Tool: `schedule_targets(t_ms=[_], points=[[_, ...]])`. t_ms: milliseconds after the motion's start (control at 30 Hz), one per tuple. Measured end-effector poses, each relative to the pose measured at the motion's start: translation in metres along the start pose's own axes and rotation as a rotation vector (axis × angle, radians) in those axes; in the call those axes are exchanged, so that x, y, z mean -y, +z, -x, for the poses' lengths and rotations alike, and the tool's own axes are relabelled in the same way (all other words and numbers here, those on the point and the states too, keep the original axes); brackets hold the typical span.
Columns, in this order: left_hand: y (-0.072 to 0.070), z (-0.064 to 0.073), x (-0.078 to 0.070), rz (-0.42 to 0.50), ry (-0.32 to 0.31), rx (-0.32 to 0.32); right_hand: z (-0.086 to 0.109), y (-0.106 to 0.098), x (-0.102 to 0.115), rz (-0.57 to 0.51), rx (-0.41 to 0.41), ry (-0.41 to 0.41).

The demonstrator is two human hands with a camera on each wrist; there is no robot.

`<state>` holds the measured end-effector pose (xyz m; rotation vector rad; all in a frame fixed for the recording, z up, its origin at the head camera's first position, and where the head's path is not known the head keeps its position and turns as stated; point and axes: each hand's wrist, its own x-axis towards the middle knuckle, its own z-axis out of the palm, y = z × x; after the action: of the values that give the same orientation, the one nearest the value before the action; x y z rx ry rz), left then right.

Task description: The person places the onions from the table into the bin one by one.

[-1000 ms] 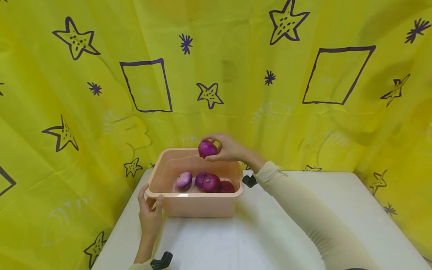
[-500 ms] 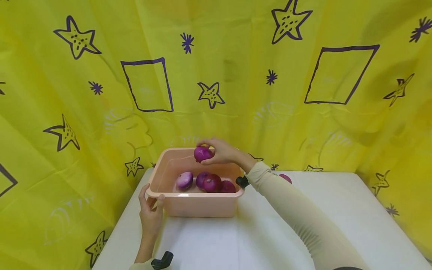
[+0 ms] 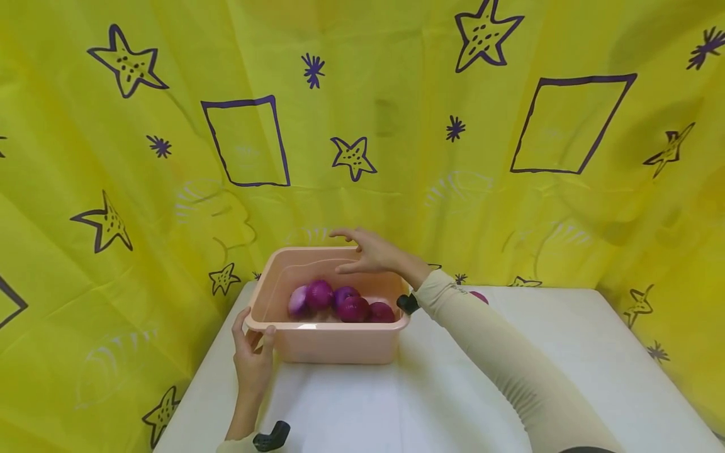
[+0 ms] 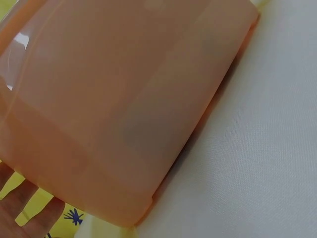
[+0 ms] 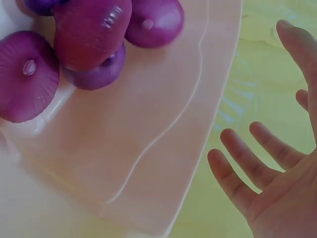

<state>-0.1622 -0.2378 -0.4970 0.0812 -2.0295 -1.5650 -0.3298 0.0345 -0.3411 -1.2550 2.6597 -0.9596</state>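
A peach plastic bin (image 3: 340, 345) holds several red onions, one of them paler (image 3: 297, 304). Against the pale one lies a glossy onion (image 3: 320, 294), toward the left of the group. My left hand (image 3: 252, 365) grips the bin's front left corner, thumb at the front and fingers along the side; the left wrist view shows those fingers (image 4: 45, 214) beside the bin wall (image 4: 124, 99). Over the bin's back right part, my right hand (image 3: 374, 253) is spread and holds nothing. Its fingers (image 5: 240, 161) are apart from the onions (image 5: 27, 77) in the right wrist view.
The bin stands on a white table (image 3: 340, 402). Another onion (image 3: 480, 296) lies at the back of the table, partly hidden by the right sleeve (image 3: 487, 340). A yellow patterned curtain (image 3: 408, 214) hangs close behind the bin and along both sides.
My right hand moved slightly left and down with an onion, then let it go; that onion now lies in the bin beside the pale one. My left hand stays at the corner.
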Motion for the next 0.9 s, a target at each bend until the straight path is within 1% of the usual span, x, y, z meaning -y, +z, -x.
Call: schedule_targets(t_ms=[167,267,467,600,700,900], points=[[0.0,0.0,0.0,-0.019,-0.004,0.003,0.002,-0.002,-0.001,-0.045,-0.002,-0.008],[-0.001,0.0,0.0,-0.02,-0.004,0.005,0.004,-0.004,-0.005,-0.072,-0.024,-0.019],[0.0,0.001,0.001,-0.005,0.002,0.004,0.018,-0.016,-0.013,-0.082,-0.074,-0.014],[0.0,0.001,0.0,-0.007,0.004,0.002,0.035,-0.028,-0.02,-0.107,-0.119,0.007],[0.0,0.001,0.0,-0.006,-0.002,-0.005,0.049,-0.038,-0.029,-0.104,-0.149,0.031],[0.0,0.001,-0.002,-0.006,-0.014,-0.003,0.083,-0.052,-0.052,-0.078,-0.187,0.117]])
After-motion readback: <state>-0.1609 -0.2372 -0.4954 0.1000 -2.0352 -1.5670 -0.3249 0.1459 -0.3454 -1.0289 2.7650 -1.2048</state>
